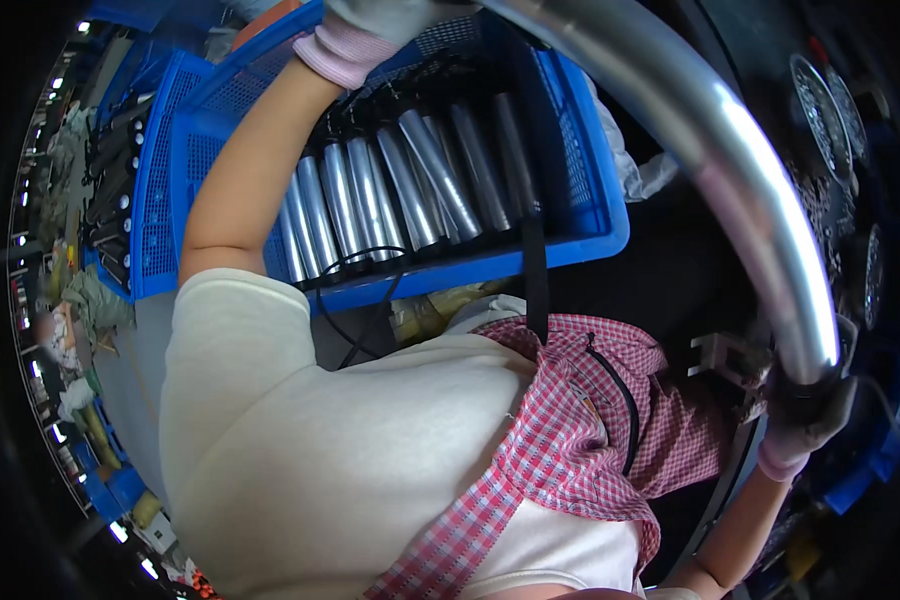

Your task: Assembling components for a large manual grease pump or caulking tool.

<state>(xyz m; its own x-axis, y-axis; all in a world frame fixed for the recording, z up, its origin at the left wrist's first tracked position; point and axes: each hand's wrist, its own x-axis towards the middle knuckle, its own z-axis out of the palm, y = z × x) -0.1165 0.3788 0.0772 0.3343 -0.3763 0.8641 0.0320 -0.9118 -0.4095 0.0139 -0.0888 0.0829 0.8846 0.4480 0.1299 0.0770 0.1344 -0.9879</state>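
A large shiny metal tube [715, 150] passes close to me, from the top edge down to the right; it looks bent in this view. At its lower, dark end is my right hand [815, 425], in a pale glove with a pink cuff, closed around it. My left hand [385, 15], gloved the same way, reaches over the far side of a blue crate to the tube's upper part. The top edge cuts off its fingers, so their grip is hidden. Several silver cylinders [400, 185] with dark ends stand side by side in the blue crate [450, 265].
A second blue crate [155, 235] with dark cylinders stands at the left. Beside my right hand is a metal bracket [730, 358]. Perforated round metal parts [820, 120] lie at the far right. A black strap [536, 270] hangs over the crate's near rim, by clear plastic wrap [650, 175].
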